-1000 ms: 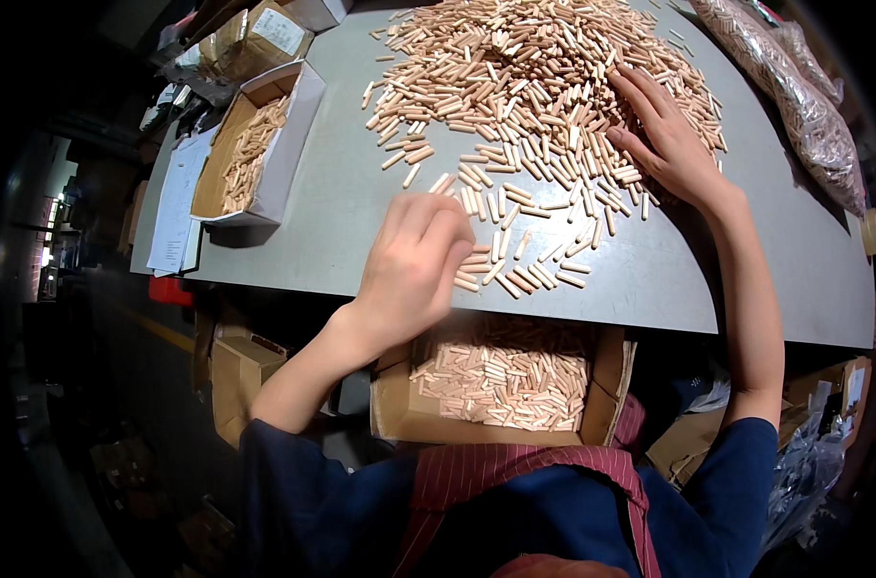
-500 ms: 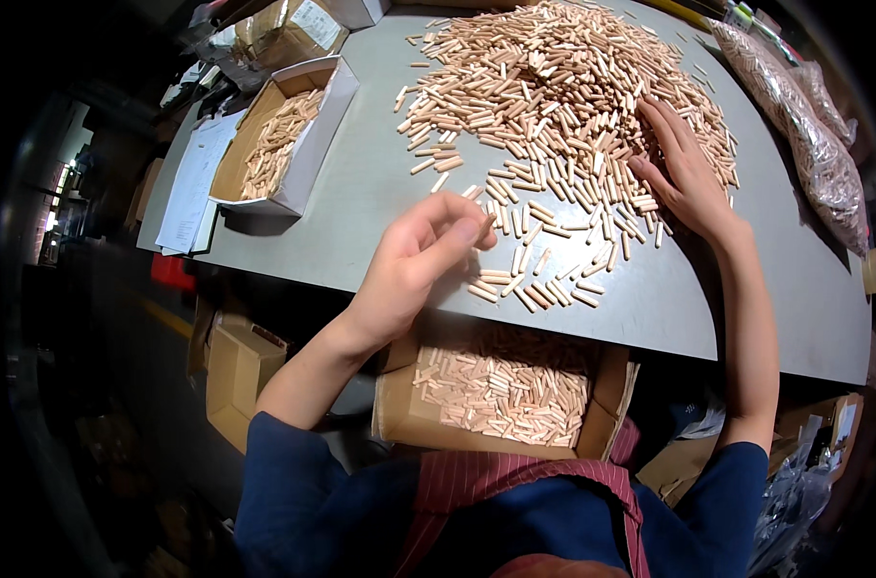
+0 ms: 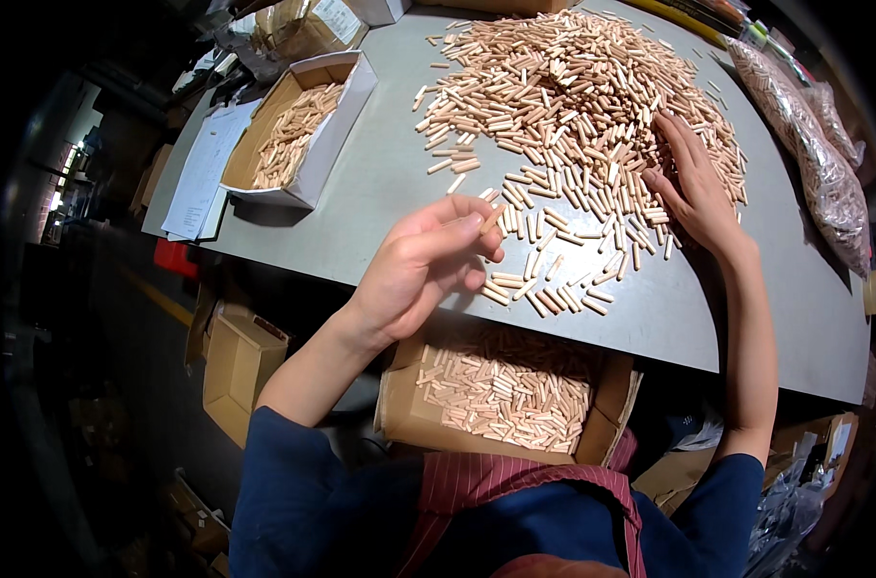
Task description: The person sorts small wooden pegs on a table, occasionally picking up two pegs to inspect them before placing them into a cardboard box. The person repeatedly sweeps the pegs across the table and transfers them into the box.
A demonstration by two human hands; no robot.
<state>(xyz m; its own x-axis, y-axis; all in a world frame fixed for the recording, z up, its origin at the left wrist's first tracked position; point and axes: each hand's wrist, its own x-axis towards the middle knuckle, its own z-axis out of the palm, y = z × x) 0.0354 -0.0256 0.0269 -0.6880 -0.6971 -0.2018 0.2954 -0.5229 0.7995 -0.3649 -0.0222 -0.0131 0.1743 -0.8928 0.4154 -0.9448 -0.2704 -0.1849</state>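
Note:
Between the thumb and forefinger of my left hand (image 3: 426,258) is a small wooden dowel (image 3: 493,220), held just over the near part of the table. My right hand (image 3: 696,185) rests against the right side of a big heap of wooden dowels (image 3: 554,87), its fingers spread and the fingertips among the pieces. Loose dowels (image 3: 554,294) lie scattered between the heap and the table's near edge. Below that edge, in front of my body, a cardboard box (image 3: 399,409) holds a layer of many more dowels.
On the left of the grey table (image 3: 361,183), a white box (image 3: 337,144) contains dowels, beside papers (image 3: 205,173). A wrapped parcel (image 3: 298,37) stands behind it. At the right lies a filled plastic bag (image 3: 804,154). A cardboard box (image 3: 240,371) sits lower left.
My left hand has turned slightly, and the dowel in its fingers shows more plainly. My right hand stays at the heap. The whole view has shifted a little.

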